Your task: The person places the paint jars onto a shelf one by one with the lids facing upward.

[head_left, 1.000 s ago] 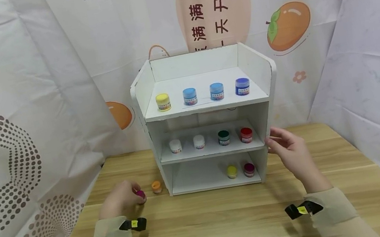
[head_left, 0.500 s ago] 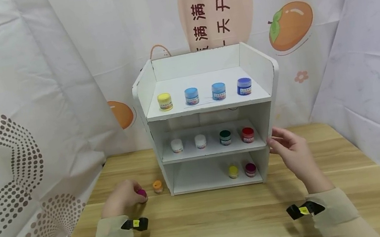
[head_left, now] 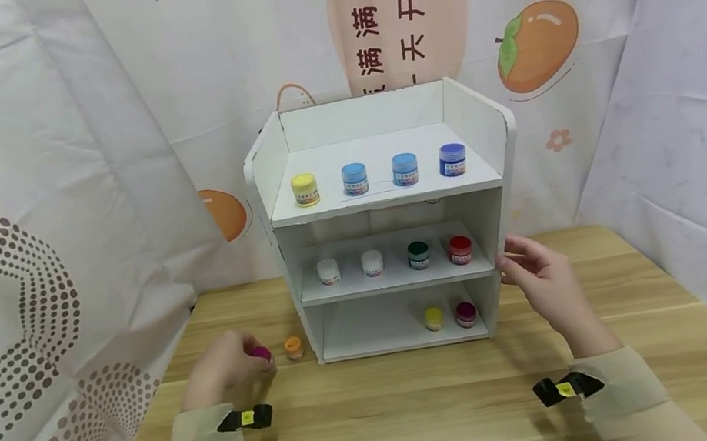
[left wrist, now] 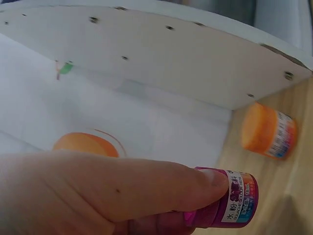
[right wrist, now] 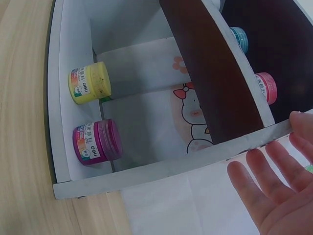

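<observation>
My left hand [head_left: 226, 363] pinches a magenta paint jar [left wrist: 239, 199] between thumb and fingers, left of the white shelf unit [head_left: 379, 204]. Its lid is partly covered by the hand. An orange paint jar [head_left: 294, 348] stands on the table between that hand and the unit. My right hand [head_left: 546, 282] is at the unit's right side panel, thumb by the front edge and fingers nearly straight along the outside. Inside the bottom compartment, near that panel, stand a yellow jar [right wrist: 89, 82] and a purple-red jar [right wrist: 97, 142].
On the top shelf are a yellow jar [head_left: 305, 190], two light blue jars [head_left: 355, 179] and a dark blue one [head_left: 452, 160]. The middle shelf bears two white jars [head_left: 329, 272], a dark green jar [head_left: 419, 255] and a red jar [head_left: 460, 250]. A printed curtain [head_left: 181, 70] hangs behind.
My left hand and the magenta jar have shifted slightly up in the head view. My right hand stays at the side panel, and the jars on the shelves have not moved.
</observation>
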